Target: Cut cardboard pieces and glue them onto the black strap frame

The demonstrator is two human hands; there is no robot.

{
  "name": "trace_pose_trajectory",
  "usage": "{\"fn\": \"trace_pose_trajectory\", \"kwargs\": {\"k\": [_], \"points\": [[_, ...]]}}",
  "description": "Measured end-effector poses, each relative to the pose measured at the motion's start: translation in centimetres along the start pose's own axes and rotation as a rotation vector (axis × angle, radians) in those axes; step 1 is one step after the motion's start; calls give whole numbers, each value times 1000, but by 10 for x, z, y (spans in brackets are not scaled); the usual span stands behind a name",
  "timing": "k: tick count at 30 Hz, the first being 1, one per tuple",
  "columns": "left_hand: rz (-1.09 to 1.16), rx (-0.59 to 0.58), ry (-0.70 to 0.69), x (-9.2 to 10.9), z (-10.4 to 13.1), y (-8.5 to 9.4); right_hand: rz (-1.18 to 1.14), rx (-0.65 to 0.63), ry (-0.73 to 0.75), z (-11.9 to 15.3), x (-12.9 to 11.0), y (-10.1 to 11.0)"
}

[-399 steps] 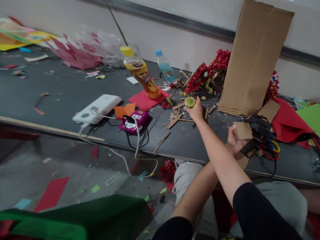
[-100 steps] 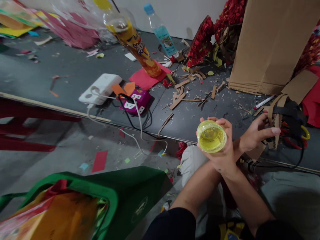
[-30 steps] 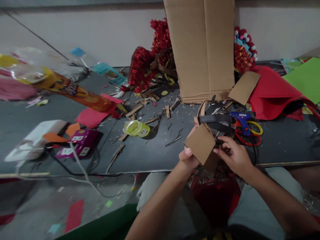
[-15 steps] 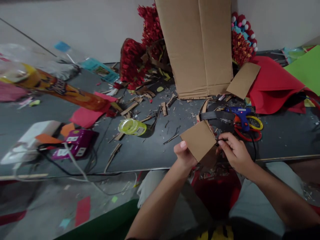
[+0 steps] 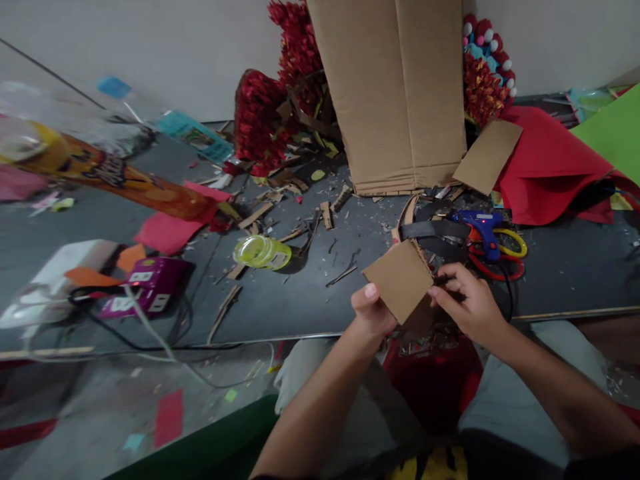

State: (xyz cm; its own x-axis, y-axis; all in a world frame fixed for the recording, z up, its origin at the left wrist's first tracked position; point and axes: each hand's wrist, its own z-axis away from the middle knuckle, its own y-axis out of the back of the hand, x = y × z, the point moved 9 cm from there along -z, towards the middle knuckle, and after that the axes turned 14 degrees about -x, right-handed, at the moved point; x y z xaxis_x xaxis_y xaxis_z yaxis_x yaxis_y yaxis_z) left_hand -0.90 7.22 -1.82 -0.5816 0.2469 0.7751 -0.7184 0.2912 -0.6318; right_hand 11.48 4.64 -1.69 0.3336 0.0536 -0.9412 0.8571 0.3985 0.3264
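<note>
Littered dark table [image 5: 300, 303], pale wall [image 5: 200, 60] behind

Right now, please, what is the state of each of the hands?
Left hand: closed, holding the cardboard square by its lower left side.
Right hand: partly curled at the square's right edge; whether it grips anything cannot be told.

A plain, squarish brown cardboard piece [image 5: 399, 281] is held up, turned cornerwise.
</note>
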Motion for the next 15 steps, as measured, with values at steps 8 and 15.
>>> {"fn": "trace_pose_trajectory", "kwargs": {"k": [8, 15], "points": [[2, 2, 1, 0, 0, -2, -36, -11, 18, 0, -2, 0], [-29, 21, 36, -6, 5, 8, -58, -25, -5, -2, 3, -2]]}}
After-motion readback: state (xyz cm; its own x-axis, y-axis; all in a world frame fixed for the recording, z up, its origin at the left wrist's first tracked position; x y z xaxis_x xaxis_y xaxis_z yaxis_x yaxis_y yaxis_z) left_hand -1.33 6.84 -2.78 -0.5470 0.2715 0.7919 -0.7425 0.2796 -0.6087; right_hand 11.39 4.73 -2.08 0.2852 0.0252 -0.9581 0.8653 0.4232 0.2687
